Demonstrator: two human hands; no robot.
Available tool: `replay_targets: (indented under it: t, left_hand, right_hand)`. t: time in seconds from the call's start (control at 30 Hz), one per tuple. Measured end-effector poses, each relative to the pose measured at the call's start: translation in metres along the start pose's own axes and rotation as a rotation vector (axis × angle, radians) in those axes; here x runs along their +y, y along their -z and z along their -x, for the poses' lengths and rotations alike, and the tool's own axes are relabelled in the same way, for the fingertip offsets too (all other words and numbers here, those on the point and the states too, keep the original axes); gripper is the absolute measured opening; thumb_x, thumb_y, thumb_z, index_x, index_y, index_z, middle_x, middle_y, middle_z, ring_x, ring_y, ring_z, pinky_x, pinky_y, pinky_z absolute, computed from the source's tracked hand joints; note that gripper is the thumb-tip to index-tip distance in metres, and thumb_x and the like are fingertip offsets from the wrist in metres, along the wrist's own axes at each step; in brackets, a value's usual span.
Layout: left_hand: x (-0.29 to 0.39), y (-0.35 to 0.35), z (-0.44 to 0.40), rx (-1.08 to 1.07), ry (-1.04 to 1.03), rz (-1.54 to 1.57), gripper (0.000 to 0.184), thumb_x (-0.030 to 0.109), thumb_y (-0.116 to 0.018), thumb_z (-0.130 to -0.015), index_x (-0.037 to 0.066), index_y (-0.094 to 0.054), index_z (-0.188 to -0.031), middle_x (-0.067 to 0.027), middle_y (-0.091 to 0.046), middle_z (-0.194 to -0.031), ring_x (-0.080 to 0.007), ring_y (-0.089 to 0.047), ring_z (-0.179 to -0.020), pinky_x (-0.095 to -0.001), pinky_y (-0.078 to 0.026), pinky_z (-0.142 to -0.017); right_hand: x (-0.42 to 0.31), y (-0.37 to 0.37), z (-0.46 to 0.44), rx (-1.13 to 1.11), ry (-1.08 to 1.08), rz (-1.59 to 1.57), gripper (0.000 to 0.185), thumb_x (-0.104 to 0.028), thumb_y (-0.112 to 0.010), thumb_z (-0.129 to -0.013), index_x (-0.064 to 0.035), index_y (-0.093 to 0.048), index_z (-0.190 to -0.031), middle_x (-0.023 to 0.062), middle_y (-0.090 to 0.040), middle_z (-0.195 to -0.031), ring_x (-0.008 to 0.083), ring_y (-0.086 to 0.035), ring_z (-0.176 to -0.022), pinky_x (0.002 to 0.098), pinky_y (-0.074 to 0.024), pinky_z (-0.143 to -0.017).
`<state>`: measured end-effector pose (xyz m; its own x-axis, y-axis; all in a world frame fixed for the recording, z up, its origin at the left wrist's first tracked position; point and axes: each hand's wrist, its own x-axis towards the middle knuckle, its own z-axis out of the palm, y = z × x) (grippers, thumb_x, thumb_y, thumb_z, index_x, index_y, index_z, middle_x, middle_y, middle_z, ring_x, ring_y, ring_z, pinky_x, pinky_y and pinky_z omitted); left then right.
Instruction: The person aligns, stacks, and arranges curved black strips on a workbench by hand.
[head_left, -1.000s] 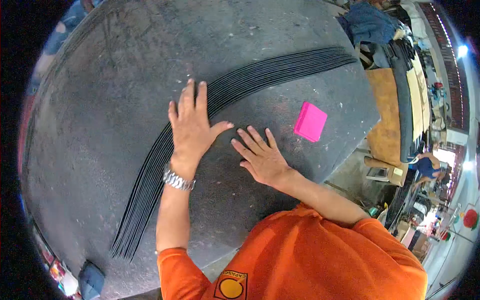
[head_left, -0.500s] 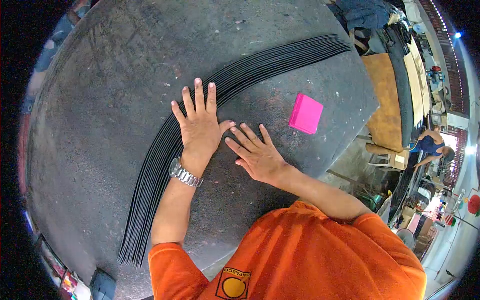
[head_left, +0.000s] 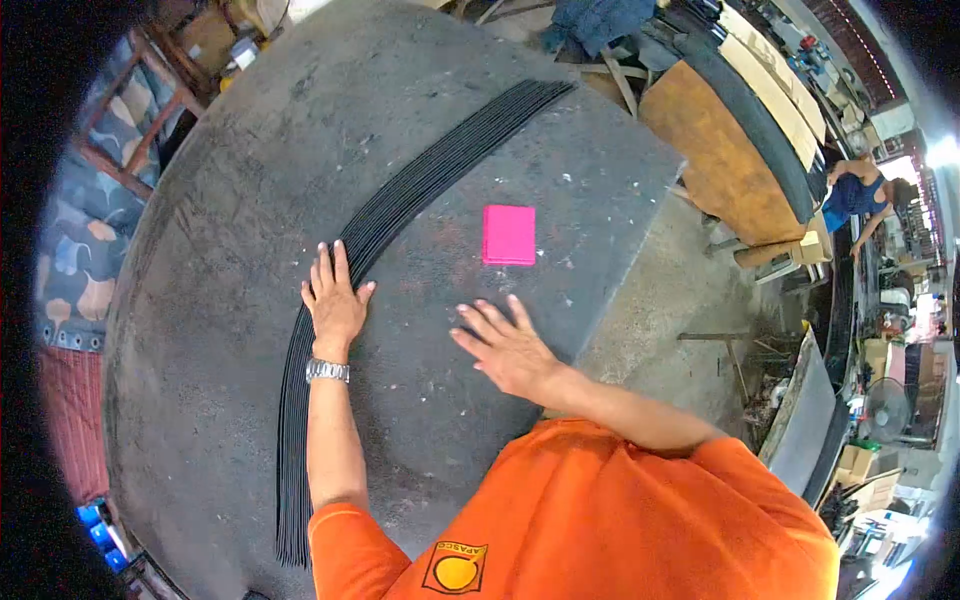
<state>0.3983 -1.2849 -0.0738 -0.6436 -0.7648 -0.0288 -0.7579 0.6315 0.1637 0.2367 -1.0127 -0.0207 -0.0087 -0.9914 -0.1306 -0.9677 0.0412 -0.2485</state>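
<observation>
A bundle of long thin black strips [head_left: 440, 170] lies side by side across the dark tabletop [head_left: 220, 320], bowed in a curve in the head view. My left hand [head_left: 337, 308], with a metal watch at the wrist, rests flat on the middle of the bundle, fingers spread and thumb out to the right. Nothing is gripped in it. My right hand [head_left: 508, 352] is stretched open, palm down, over the bare table surface to the right of the strips. Just above it sits a bright pink square block or pad [head_left: 510, 236], not touched by either hand.
The table's right edge runs close beyond my right hand. A brown sheet [head_left: 715, 150] leans past the far right corner. Another person [head_left: 855, 200] bends over at the far right, near a fan [head_left: 885, 408]. Patterned fabric [head_left: 95, 240] hangs at the left.
My hands have moved apart: the right hand is now well clear of the left. The view has shifted, showing more floor at the right. The left hand stays on the strips.
</observation>
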Motion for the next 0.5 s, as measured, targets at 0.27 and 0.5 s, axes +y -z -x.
replay_targets:
  t: [0.27,0.5]
  left_hand:
    - [-0.083,0.027,0.128,-0.15,0.382,0.097,0.121,0.049,-0.086,-0.071,0.025,-0.011,-0.164,-0.0251,-0.039,-0.151,-0.0449,-0.04,-0.14,-0.057,-0.037,-0.112]
    - [-0.146,0.052,0.337,-0.121,0.52,-0.022,0.116,0.064,-0.076,-0.075,0.007,-0.022,-0.16,-0.0215,-0.041,-0.154,-0.0378,-0.047,-0.137,-0.0484,-0.042,-0.11]
  right_hand:
    - [0.074,-0.048,0.236,0.035,-0.701,0.108,0.072,-0.031,-0.07,-0.089,-0.0177,-0.04,-0.153,0.0167,-0.023,-0.165,0.0364,-0.027,-0.15,0.0599,-0.0184,-0.121]
    - [0.106,-0.171,0.433,-0.257,-1.082,0.048,0.078,-0.036,-0.07,-0.091,-0.0226,-0.032,-0.158,0.0107,-0.017,-0.169,0.0325,-0.027,-0.151,0.0556,-0.0254,-0.12]
